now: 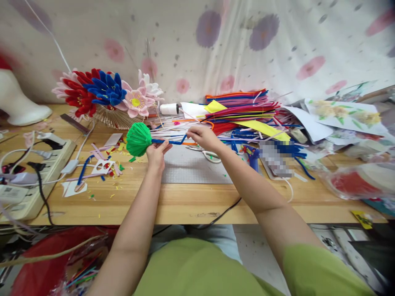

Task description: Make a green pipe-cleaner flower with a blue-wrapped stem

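In the head view, a round, ribbed green piece (138, 139), fan-like and fluffy, sits at the left end of a blue stem wrapped like a pipe cleaner. My left hand (158, 155) pinches that stem just right of the green piece. From there a blue pipe cleaner (175, 142) runs rightward and bends up to my right hand (204, 137), whose closed fingertips grip its free end. Both hands are above the grey cutting mat (185, 172). Scissors (211, 156) with pale handles lie on the mat below my right hand.
Bundles of coloured pipe cleaners (240, 113) lie at the back. A blue glue gun (253, 158) is on the right. A power strip (49, 176) with cables takes the left edge. Finished fluffy flowers (108, 88) stand back left, above scattered scraps (105, 166).
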Action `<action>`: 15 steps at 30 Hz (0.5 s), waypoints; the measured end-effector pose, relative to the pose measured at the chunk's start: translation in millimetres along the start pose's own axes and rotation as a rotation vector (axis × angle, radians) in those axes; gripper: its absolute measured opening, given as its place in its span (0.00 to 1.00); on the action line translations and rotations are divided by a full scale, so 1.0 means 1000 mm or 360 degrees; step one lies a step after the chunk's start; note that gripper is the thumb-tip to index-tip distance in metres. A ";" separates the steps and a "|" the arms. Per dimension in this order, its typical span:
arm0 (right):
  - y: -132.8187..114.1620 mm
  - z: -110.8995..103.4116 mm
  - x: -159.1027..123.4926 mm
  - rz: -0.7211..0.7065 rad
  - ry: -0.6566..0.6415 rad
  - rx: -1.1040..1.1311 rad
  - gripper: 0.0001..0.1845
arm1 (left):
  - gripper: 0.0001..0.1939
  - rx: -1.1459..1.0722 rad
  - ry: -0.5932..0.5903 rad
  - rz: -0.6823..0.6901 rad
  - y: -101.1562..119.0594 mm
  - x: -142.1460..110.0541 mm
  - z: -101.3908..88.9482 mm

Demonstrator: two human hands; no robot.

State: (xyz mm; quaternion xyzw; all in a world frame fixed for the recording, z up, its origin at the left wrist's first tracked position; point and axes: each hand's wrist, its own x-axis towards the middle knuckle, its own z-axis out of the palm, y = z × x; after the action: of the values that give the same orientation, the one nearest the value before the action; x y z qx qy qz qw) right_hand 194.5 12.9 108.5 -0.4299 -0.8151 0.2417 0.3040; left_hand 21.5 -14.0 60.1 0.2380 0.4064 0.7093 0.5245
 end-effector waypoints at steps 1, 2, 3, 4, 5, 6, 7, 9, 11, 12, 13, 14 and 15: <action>0.007 -0.002 0.004 0.0028 0.0002 0.0093 0.14 | 0.11 -0.0034 -0.0015 -0.0063 0.003 0.000 0.001; 0.014 -0.001 0.005 0.0073 -0.0026 0.0210 0.15 | 0.10 -0.0068 -0.0026 -0.0122 0.005 0.000 0.002; 0.020 0.002 0.004 0.0124 -0.0105 0.0348 0.16 | 0.09 -0.0103 -0.0035 -0.0177 0.006 0.000 0.004; 0.025 0.006 0.001 0.0179 -0.0220 0.0506 0.17 | 0.08 -0.0139 -0.0041 -0.0232 0.007 0.000 0.005; 0.028 0.012 -0.003 0.0230 -0.0343 0.0671 0.18 | 0.07 -0.0174 -0.0045 -0.0285 0.008 0.000 0.007; 0.030 0.019 -0.009 0.0273 -0.0457 0.0827 0.18 | 0.07 -0.0209 -0.0043 -0.0329 0.007 -0.001 0.008; 0.029 0.025 -0.015 0.0309 -0.0537 0.0957 0.19 | 0.07 -0.0242 -0.0036 -0.0354 0.006 -0.001 0.010; 0.025 0.036 -0.026 0.0354 -0.0542 0.1069 0.18 | 0.07 -0.0280 -0.0002 -0.0325 0.004 -0.002 0.013; 0.017 0.044 -0.035 0.0353 -0.0412 0.0967 0.17 | 0.07 -0.0259 0.0041 -0.0214 0.001 -0.004 0.015; 0.012 0.047 -0.037 0.0335 -0.0336 0.0843 0.17 | 0.08 -0.0227 0.0053 -0.0150 -0.001 -0.004 0.016; 0.007 0.048 -0.039 0.0312 -0.0253 0.0684 0.16 | 0.08 -0.0186 0.0057 -0.0088 -0.002 -0.005 0.016; 0.002 0.049 -0.041 0.0292 -0.0175 0.0500 0.15 | 0.09 -0.0143 0.0054 -0.0026 -0.004 -0.005 0.017; -0.004 0.050 -0.042 0.0279 -0.0110 0.0311 0.14 | 0.10 -0.0101 0.0054 0.0040 -0.006 -0.005 0.018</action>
State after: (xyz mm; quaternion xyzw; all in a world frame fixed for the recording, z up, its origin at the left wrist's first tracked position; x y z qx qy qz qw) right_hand 176.0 -30.8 64.1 -0.4592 -0.7571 0.3601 0.2938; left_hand 40.3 -12.3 65.9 0.2141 0.3895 0.7323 0.5159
